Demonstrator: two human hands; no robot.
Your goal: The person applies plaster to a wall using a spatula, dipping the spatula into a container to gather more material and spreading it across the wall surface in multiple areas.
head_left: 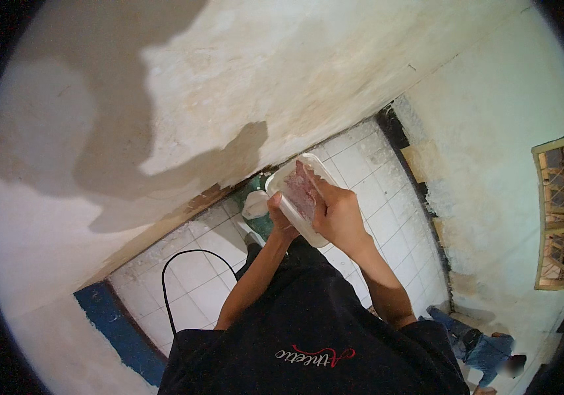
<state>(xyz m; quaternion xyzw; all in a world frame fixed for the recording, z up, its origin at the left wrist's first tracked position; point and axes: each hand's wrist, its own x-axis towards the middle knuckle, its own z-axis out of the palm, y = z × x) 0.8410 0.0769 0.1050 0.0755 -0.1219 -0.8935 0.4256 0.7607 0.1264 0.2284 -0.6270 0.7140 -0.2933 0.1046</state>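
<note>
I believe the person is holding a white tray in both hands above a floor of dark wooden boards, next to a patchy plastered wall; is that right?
Not quite: the floor is of white tiles, not dark wooden boards, as the head view shows. The rest stands: the left hand and the right hand hold the white tray, which carries a pinkish smear, next to the patchy plastered wall.

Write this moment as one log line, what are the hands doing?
left hand: holds white tray | right hand: on pinkish stuff in tray | below: white tiled floor
</note>
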